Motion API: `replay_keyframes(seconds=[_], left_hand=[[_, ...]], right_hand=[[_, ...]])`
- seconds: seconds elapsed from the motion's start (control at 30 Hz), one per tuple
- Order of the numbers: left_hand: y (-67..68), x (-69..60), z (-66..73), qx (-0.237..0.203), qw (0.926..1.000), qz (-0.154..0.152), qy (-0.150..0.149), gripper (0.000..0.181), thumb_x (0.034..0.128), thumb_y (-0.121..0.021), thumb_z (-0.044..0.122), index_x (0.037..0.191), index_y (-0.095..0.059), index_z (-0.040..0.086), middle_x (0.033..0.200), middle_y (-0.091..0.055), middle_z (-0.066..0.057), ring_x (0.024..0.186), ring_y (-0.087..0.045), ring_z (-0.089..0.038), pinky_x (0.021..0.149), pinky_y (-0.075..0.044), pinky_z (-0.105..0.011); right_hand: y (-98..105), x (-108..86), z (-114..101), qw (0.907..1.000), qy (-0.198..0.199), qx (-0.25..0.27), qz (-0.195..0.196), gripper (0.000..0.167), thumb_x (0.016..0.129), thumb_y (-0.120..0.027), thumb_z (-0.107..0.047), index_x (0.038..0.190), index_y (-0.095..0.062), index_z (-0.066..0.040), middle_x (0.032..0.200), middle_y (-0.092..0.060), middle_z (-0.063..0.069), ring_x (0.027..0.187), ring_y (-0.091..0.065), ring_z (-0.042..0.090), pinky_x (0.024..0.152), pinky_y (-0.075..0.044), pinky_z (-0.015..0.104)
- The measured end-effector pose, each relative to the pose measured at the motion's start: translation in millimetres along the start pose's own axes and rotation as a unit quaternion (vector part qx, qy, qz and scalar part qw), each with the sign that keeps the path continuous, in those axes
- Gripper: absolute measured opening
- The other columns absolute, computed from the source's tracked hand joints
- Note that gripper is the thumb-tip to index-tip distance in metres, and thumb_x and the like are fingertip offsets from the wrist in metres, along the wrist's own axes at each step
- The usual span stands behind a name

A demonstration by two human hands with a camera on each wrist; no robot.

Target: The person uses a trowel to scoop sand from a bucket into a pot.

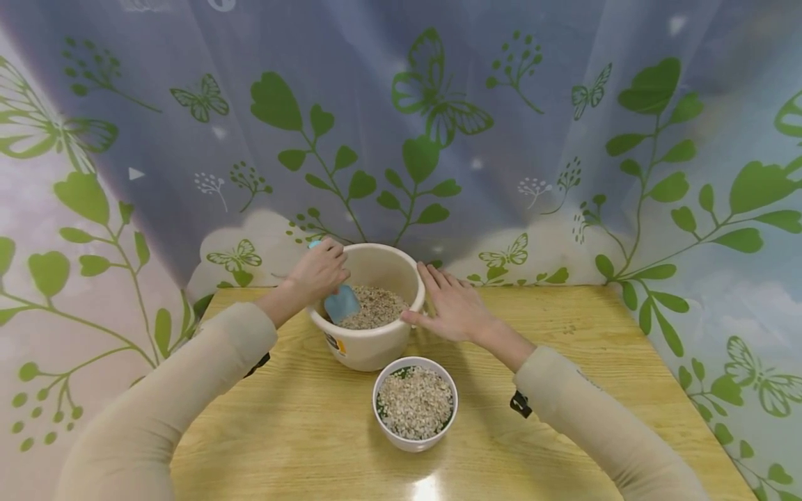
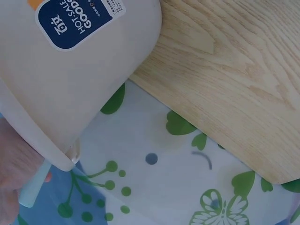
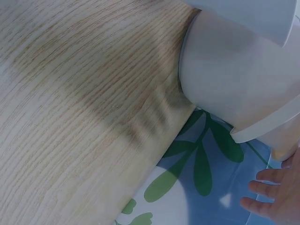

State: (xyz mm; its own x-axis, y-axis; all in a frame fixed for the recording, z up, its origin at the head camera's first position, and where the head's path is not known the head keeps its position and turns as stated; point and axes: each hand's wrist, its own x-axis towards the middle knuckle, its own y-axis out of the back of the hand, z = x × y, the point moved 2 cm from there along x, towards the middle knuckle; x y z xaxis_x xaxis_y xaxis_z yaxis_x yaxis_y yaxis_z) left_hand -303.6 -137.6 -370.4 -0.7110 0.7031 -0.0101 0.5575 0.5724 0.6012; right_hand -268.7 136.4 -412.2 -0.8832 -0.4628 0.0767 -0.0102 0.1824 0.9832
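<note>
In the head view a cream bucket (image 1: 366,344) holds a layer of grain (image 1: 379,306). The left hand (image 1: 318,270) grips the handle of a light blue scoop (image 1: 342,304), whose blade dips into the bucket against the grain. Fingers extended, the right hand (image 1: 454,306) rests against the bucket's right rim. In front of the bucket stands a white bowl (image 1: 416,445) heaped with grain (image 1: 415,402). The left wrist view has the left hand (image 2: 18,176) around the scoop handle (image 2: 33,187) beside the rim; the right wrist view catches the right hand (image 3: 281,192) at the bucket's side (image 3: 225,70).
Everything stands on a wooden table (image 1: 263,431). A curtain (image 1: 401,139) with green leaves and butterflies hangs right behind the table's back edge and along both sides. The bowl stands close to the bucket's front.
</note>
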Motion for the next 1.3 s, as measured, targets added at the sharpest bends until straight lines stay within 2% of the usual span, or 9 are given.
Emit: replay_keyframes(seconds=[0.13,0.33,0.67,0.83,1.13,1.3], left_hand=[[1.7,1.0,1.4,-0.010,0.9998,-0.020,-0.003,0.039,0.0949,-0.064,0.063,0.103,-0.073,0.025,0.104,-0.072,-0.001,0.100,-0.058,-0.022,0.089,-0.041,-0.034],[2.3,5.5,7.8,-0.052,0.9975,-0.045,-0.013,0.039,0.0935,-0.066,0.062,0.106,-0.076,0.026,0.106,-0.075,0.000,0.100,-0.061,-0.019,0.088,-0.044,-0.032],[1.3,5.2,8.0,-0.057,0.9974,-0.044,-0.007,0.041,0.0936,-0.066,0.062,0.107,-0.076,0.025,0.106,-0.076,-0.002,0.103,-0.063,-0.020,0.089,-0.044,-0.033],[0.9,4.8,8.2,-0.058,0.9975,-0.040,-0.006,0.042,0.0925,-0.066,0.064,0.106,-0.076,0.025,0.102,-0.075,-0.001,0.098,-0.062,-0.020,0.090,-0.043,-0.034],[3.5,4.6,9.0,-0.075,0.9960,-0.049,-0.006,0.044,0.0922,-0.066,0.064,0.108,-0.077,0.025,0.102,-0.074,-0.001,0.100,-0.062,-0.020,0.093,-0.044,-0.035],[1.9,4.3,10.1,-0.074,0.9968,-0.030,-0.004,0.043,0.0916,-0.067,0.064,0.107,-0.078,0.025,0.101,-0.074,-0.001,0.101,-0.063,-0.019,0.094,-0.045,-0.035]], right_hand=[[-0.1,0.0,0.2,1.0000,0.000,-0.001,0.002,0.110,0.095,-0.044,-0.083,0.171,-0.005,-0.013,0.175,-0.025,0.020,0.157,-0.036,0.046,0.125,-0.032,0.064],[-0.7,-0.5,0.7,1.0000,-0.002,0.005,0.000,0.111,0.094,-0.044,-0.084,0.171,-0.004,-0.014,0.175,-0.025,0.019,0.157,-0.035,0.046,0.125,-0.032,0.064],[-0.5,-0.3,0.4,1.0000,-0.002,0.004,0.001,0.111,0.094,-0.042,-0.086,0.171,-0.004,-0.015,0.174,-0.026,0.019,0.157,-0.036,0.046,0.125,-0.032,0.063],[-0.3,-0.7,0.8,1.0000,-0.004,0.005,0.004,0.112,0.093,-0.042,-0.087,0.171,-0.004,-0.015,0.174,-0.027,0.019,0.157,-0.036,0.046,0.124,-0.033,0.064],[-0.6,-1.5,1.1,0.9999,-0.002,0.007,0.009,0.116,0.090,-0.034,-0.093,0.171,-0.004,-0.016,0.174,-0.027,0.018,0.156,-0.037,0.045,0.124,-0.034,0.065],[-1.6,-1.0,1.0,0.9999,-0.003,0.008,0.008,0.114,0.091,-0.037,-0.091,0.171,-0.004,-0.016,0.173,-0.029,0.019,0.156,-0.037,0.045,0.124,-0.033,0.064]])
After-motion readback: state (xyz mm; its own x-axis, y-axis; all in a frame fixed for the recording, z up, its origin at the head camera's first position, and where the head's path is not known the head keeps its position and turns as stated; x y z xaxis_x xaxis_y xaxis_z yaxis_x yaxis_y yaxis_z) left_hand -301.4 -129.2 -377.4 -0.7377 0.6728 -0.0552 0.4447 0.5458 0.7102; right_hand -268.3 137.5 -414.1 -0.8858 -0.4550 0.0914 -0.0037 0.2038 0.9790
